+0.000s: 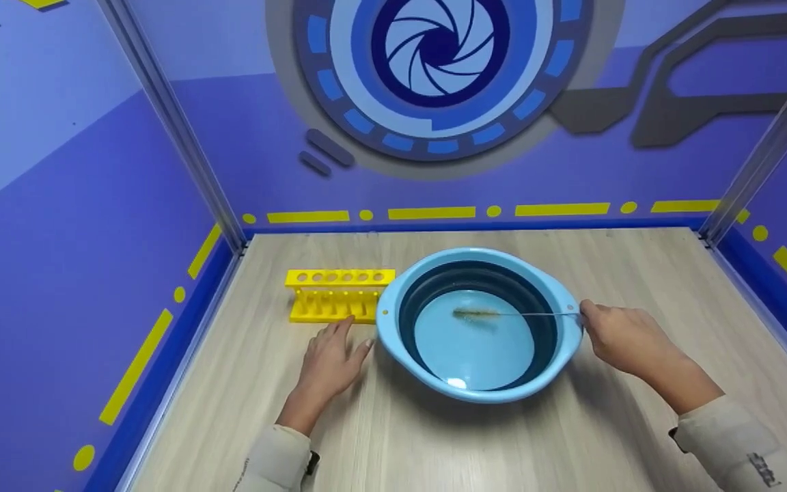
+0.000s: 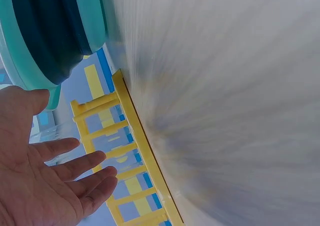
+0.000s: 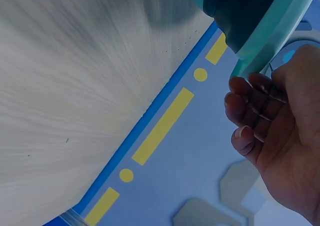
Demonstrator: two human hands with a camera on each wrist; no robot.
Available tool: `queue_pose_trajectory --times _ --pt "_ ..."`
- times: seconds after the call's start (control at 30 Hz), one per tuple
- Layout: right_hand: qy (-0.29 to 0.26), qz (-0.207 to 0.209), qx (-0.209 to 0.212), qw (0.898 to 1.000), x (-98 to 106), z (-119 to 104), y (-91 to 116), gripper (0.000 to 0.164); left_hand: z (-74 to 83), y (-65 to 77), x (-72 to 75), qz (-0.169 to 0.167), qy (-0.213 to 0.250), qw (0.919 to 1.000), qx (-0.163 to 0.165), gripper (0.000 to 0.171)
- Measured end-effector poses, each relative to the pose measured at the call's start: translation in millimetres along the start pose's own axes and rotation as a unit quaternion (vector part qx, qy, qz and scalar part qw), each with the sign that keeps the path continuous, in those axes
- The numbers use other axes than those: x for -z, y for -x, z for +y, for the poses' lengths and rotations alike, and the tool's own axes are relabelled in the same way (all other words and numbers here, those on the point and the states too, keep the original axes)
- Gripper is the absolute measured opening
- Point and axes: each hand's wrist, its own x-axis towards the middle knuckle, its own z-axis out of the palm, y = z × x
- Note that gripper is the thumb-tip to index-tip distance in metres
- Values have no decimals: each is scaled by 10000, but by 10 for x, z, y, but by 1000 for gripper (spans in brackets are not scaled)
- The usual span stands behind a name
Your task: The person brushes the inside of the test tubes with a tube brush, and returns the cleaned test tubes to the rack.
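Note:
My right hand (image 1: pixel 629 338) grips the end of a thin wire handle beside the right rim of a round light-blue basin (image 1: pixel 482 395) with dark collapsible walls. On that wire is a bristly test tube brush (image 1: pixel 477 312), lying level over the basin's inside in the head view. My left hand (image 1: pixel 330 362) has its fingers spread and holds nothing. It is left of the basin, its fingertips at the front edge of a yellow test tube rack (image 1: pixel 332 318). In the right wrist view the curled fingers (image 3: pixel 245 136) show close to the basin's rim, and the brush is hidden.
The rack stands close against the basin's left side, with a row of round holes along its top bar. Under everything is a light wood-grain table (image 1: pixel 639 437). Blue-purple panels (image 1: pixel 243 150) with yellow marks enclose its back and sides, joined by metal corner posts (image 1: pixel 175 123).

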Motion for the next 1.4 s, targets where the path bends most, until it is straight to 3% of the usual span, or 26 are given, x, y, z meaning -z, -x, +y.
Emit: queue_pose_trajectory --times 0.3,0.83,1.27,1.4 --pt "285 172 233 9992 -35 0 -24 9 -46 3 7 -65 -75 9999 32 69" --pt "-570 213 282 9978 -104 -74 53 16 -115 59 7 -16 10 10000 7 68" --pt "-216 371 381 9984 -88 -93 22 15 -167 37 -1 96 1 9999 -103 66" --pt "-275 255 288 9989 -72 -115 4 18 -178 48 5 57 2 10000 13 67"
